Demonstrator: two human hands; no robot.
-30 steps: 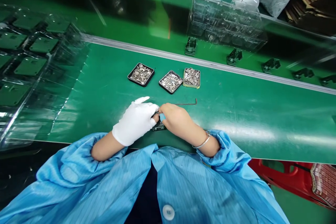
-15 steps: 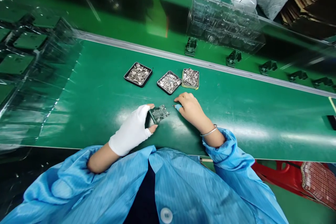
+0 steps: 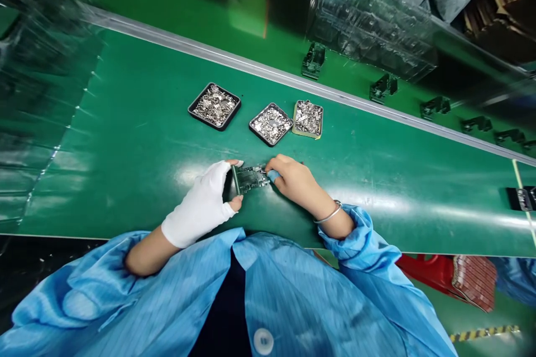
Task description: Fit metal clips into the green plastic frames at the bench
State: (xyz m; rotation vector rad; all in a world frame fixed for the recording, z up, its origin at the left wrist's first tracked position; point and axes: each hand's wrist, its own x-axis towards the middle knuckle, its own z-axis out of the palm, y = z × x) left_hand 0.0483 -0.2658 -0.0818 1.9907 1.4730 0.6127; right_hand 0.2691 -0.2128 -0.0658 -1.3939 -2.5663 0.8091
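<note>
— White glove on the left hand, bare tips poking out: what are its fingers doing?

— Clamped on the left end of a small dark green part, forefinger at its far edge, thumb at its near edge. The part sits between the two hands, just over the desk; whether it touches the surface I cannot tell.

— And the right hand?

— Bare, one fingertip in a blue cot. Its fingers are drawn together and pressed against the part's right end, so both hands meet on it.

— Farther out?

— Beyond the hands lie three small trays of silvery bits: a black tray on the left, a middle tray, and a pale-rimmed tray touching it. Past a metal rail, dark brackets stand in a row near clear plastic trays.
</note>
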